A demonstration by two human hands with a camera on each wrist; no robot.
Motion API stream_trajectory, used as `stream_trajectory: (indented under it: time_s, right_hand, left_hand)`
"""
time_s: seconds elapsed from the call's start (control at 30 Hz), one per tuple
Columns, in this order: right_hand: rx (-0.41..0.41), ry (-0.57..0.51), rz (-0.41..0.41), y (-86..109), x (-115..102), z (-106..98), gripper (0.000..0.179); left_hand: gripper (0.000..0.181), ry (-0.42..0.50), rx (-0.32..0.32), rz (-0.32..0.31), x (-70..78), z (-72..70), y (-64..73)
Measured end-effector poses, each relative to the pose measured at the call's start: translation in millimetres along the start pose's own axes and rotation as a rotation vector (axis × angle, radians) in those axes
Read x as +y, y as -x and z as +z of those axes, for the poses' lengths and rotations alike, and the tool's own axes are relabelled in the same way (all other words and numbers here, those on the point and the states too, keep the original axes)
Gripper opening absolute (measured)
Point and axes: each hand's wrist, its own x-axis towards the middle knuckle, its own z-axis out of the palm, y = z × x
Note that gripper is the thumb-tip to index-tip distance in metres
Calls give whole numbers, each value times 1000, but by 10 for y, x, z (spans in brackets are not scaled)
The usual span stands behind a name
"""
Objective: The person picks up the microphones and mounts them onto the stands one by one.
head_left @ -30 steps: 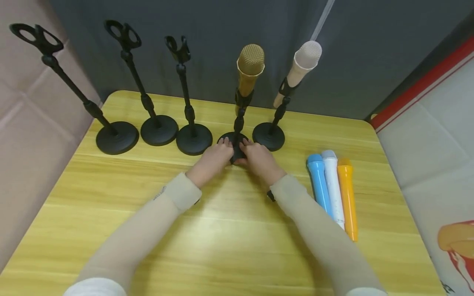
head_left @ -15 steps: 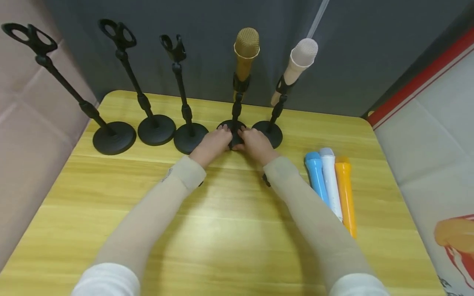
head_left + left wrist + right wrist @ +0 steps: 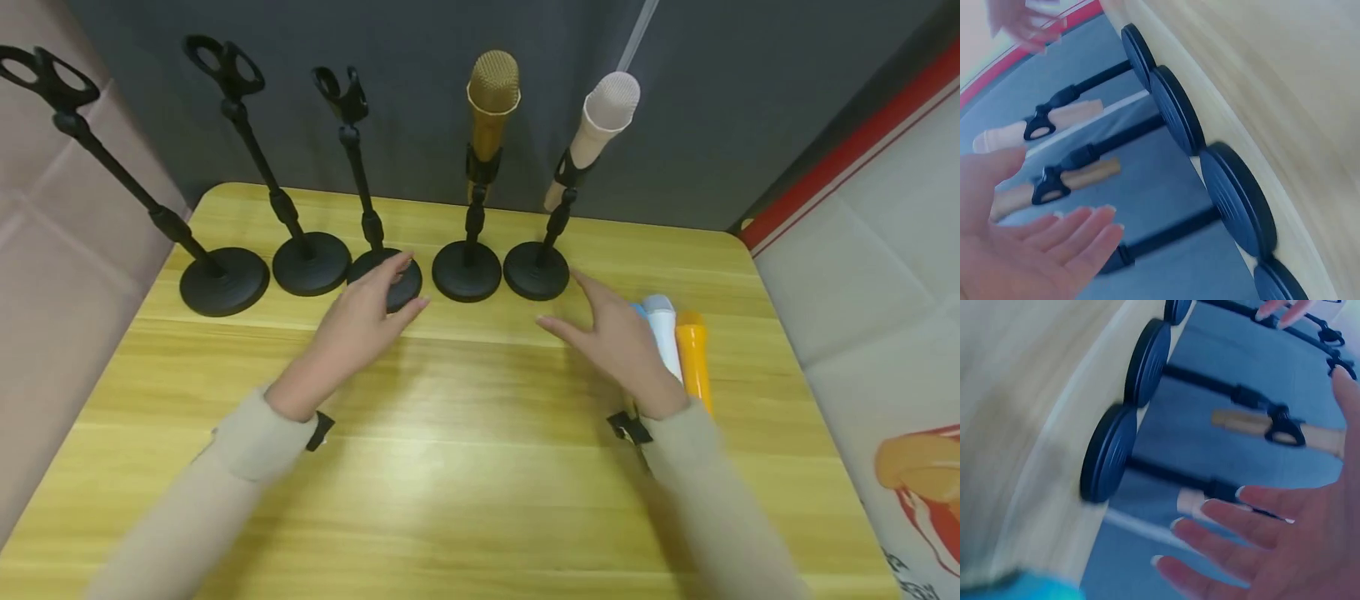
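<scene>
My left hand [image 3: 352, 325] is held with its fingers and thumb apart, overlapping the base of the third microphone stand [image 3: 360, 183] in the head view. My right hand [image 3: 618, 337] has its thumb and fingers spread, between the stand bases and the loose microphones. Nothing is in either hand. A gold microphone [image 3: 491, 100] sits in the clip of one black stand [image 3: 467, 271], upright at the back of the table. Beside it, a pale pink microphone [image 3: 603, 117] leans in the clip of the rightmost stand [image 3: 536, 271].
Two more stands with bare clips, the leftmost stand [image 3: 225, 282] and its neighbour [image 3: 311, 264], line the back left of the wooden table [image 3: 435, 517]. A white microphone [image 3: 663, 329], an orange microphone [image 3: 693, 358] and a mostly hidden blue one lie at the right.
Both hands have let go of the gold microphone's stand base and moved apart, left hand leftward, right hand rightward. Before that, the stand was pushed back level with the rightmost stand.
</scene>
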Motion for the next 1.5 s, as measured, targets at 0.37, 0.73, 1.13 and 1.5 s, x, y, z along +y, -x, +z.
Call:
stream_trajectory:
  time_s: [0.37,0.73,1.13,1.5]
  right_hand:
    - [231,242,188,675,457,-145,103]
    - [147,380,357,781,515,-83,87]
    - [124,439,343,798,546,126,81]
    - [183,437,307,781,527,236,64]
  left_hand:
    - [94,295,181,-134,-328,-459,241]
    - [91,1026,101,-331,-474,-598,-80]
    - [74,767,186,-223,-420,-475,-425]
    - [57,693,215,-174,-397,-396,-583]
